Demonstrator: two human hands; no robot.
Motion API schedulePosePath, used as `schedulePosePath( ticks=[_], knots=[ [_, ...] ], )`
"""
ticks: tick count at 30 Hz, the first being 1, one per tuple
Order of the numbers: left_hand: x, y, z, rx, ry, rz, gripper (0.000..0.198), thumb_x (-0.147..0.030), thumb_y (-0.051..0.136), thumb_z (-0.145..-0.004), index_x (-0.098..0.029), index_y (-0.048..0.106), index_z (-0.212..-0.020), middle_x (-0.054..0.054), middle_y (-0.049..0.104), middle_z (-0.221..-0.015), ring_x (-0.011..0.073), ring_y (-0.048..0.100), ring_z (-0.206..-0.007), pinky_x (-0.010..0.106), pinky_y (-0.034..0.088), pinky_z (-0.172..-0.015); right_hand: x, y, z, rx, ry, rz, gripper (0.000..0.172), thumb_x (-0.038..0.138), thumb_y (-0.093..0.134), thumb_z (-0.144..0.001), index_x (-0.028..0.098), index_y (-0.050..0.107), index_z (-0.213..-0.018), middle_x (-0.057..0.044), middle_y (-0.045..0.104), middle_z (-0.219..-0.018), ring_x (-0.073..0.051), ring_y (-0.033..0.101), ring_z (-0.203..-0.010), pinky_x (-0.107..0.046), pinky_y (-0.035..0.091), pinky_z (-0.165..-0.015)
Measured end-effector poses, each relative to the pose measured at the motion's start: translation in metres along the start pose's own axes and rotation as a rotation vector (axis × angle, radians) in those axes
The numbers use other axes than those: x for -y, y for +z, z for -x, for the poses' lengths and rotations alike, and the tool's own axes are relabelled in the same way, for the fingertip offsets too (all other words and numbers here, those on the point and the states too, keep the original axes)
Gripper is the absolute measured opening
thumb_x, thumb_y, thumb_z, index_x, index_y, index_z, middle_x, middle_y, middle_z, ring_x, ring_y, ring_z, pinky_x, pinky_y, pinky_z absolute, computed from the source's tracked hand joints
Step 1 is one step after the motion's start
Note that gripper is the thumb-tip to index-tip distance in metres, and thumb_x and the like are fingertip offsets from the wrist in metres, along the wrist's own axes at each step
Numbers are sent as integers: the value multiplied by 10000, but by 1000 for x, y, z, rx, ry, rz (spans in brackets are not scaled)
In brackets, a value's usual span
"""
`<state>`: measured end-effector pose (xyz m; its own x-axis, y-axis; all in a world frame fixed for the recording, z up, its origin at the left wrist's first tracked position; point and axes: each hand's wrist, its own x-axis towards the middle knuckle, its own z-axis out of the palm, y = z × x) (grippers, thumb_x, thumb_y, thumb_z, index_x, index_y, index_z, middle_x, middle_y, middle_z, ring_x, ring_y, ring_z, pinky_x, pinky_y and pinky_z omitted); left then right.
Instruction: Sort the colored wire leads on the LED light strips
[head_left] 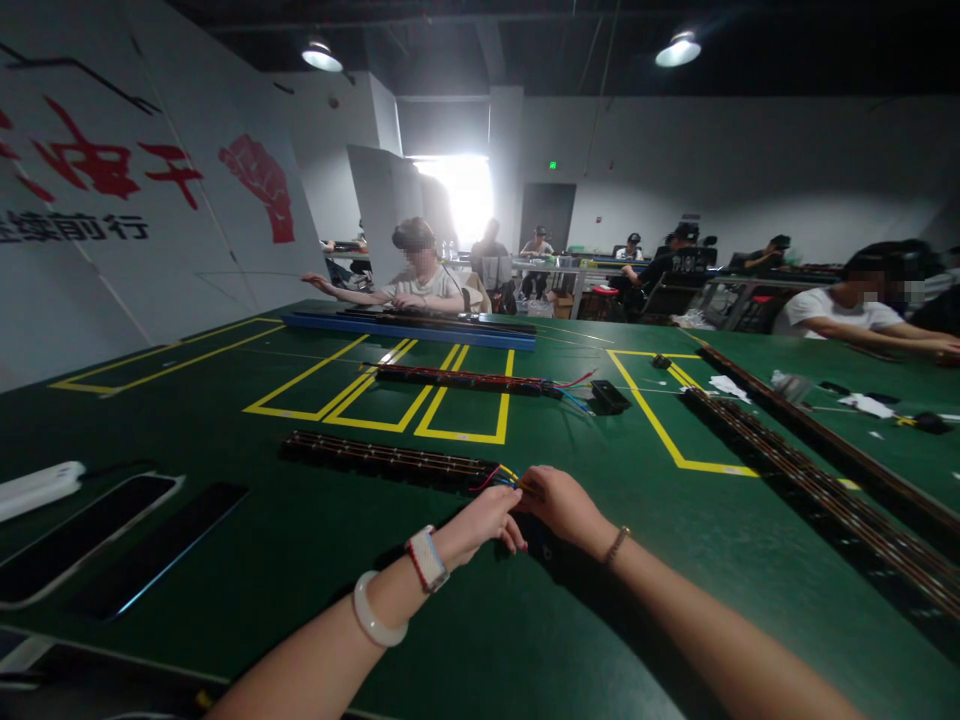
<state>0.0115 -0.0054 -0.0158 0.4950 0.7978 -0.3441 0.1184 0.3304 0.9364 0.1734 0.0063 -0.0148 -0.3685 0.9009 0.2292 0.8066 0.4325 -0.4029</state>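
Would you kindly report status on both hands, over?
Left hand, right hand: fingers on coloured wires at dark strip end. Strip flat on green table. Hands unobstructed.

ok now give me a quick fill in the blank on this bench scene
1. The left hand and right hand meet at the coloured wires on the ___ end of the nearest dark strip.
2. The table is ___ with yellow lines.
3. The white bangle is on the ___ wrist.
Missing words: right; green; left.
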Motion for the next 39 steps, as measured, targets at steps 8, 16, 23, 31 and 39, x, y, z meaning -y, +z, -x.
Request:
schedulePosePath(
  ticks=[8, 16, 23, 31, 39],
  knots=[
    [14, 6, -13, -22, 37, 282, 273, -370, 409, -943, -133, 522, -867, -2, 585, -610, 94, 576, -521, 210, 417, -533, 19, 1, 7, 65, -150, 423, 99, 141, 554, -861, 168, 649, -865, -84, 660, -852, -199, 587, -801, -313, 374, -756],
    [20, 4, -21, -109, 43, 341, 257, -300, 402, -930, -159, 484, -732, -39, 504, -528, 66, 464, -428, 199, 332, -473, 40, -19, 13, 68, -119, 449, 185, 256, 487, -920, 193, 649, -985, -84, 637, -937, -211, 577, -876, -319, 402, -773],
    [15, 4, -15, -116, 6, 240, 322, -476, 461, -895, -170, 450, -794, -59, 506, -563, 51, 429, -432, 200, 276, -480, 29, -29, 11, 231, 127, 357, 222, 348, 514, -915, 178, 652, -943, -88, 690, -843, -208, 652, -758, -268, 413, -622],
    [7, 2, -8, -104, -3, 189, 244, -383, 379, -940, -154, 458, -910, -43, 544, -666, 12, 339, -387, 203, 165, -443, 5, -28, 1, 136, 181, 258, 279, 453, 606, -853, 196, 649, -954, -79, 706, -827, -208, 662, -758, -243, 370, -560],
    [5, -1, -8, -17, 7, 116, 250, -274, 397, -882, -114, 555, -991, -36, 519, -663, 14, 311, -369, 223, 123, -414, -35, -13, -10, 30, 145, 96, 175, 366, 602, -867, 204, 666, -845, -32, 679, -787, -146, 612, -696, -220, 361, -575]
  ],
)
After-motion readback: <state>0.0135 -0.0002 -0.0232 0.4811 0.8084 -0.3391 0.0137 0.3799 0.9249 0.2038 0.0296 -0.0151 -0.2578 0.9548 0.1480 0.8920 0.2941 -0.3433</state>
